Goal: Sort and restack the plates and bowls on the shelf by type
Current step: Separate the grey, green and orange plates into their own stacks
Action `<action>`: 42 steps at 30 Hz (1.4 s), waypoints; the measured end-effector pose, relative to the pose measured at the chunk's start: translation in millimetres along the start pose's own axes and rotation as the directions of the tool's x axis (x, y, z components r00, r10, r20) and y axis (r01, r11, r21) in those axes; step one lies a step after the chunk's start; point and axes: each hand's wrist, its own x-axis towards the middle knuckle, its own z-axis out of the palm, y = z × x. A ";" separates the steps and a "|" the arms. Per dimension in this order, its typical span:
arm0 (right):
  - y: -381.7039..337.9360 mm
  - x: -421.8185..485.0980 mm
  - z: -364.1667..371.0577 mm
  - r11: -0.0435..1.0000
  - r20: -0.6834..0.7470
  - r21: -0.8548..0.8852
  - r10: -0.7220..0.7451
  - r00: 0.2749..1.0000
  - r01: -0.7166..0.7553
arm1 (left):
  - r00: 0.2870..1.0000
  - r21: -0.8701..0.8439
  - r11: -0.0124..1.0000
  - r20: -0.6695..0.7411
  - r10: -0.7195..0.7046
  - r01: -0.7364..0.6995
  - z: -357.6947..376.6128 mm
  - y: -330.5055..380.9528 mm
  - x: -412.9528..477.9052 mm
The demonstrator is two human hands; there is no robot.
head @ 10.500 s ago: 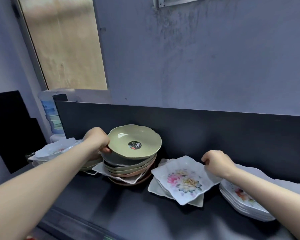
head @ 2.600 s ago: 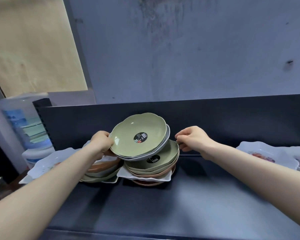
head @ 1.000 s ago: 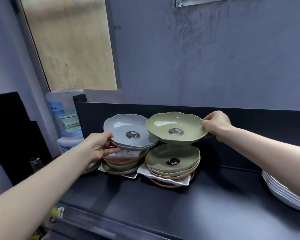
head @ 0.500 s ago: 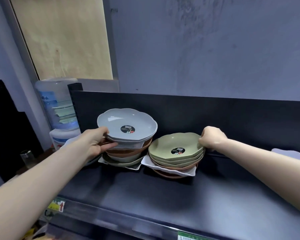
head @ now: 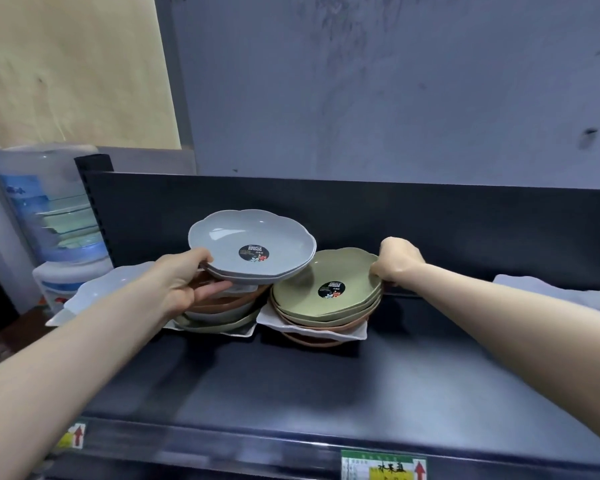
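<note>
— Where is the grey bowl [head: 253,244]?

— Raised and tilted above the left stack [head: 222,313], in the left grip [head: 184,282]. The thumb lies on the near rim and the fingers [head: 212,291] curl underneath, so the grip is grasping it. A second grey rim shows just beneath it.

— And the right grip [head: 397,259]?

— Clenched on the far right rim of the green bowl [head: 326,282], which sits on top of the right stack [head: 323,320]. The grey bowl's right edge hangs over the green bowl's left rim; I cannot tell whether they touch.

— What is in those stacks?

— The right one has green bowls on top, then brownish ones, with a white square plate [head: 274,320] sandwiched low down. The left one mixes brown, white and green dishes. Both stand side by side at the back of the dark shelf [head: 326,386], against its back panel.

— Anything else around?

— A white scalloped plate [head: 97,289] left of the stacks, a water bottle [head: 45,209] beyond the shelf's left end, and a price label [head: 383,465] on the front edge.
</note>
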 end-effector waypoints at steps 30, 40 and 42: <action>-6.3 19.3 -11.5 0.926 0.122 0.340 0.129 0.984 -0.163 | 1.000 -0.022 1.000 0.009 0.006 -0.006 -4.3 1.8 3.6; 75.3 -12.4 -36.2 0.562 0.271 0.704 0.353 0.895 -0.435 | 0.998 -0.017 0.999 0.038 0.043 -0.042 35.7 5.0 13.1; 93.4 -26.9 -36.1 0.441 0.310 0.763 0.393 0.866 -0.474 | 0.999 -0.016 0.999 0.040 0.029 -0.028 47.8 -0.9 12.7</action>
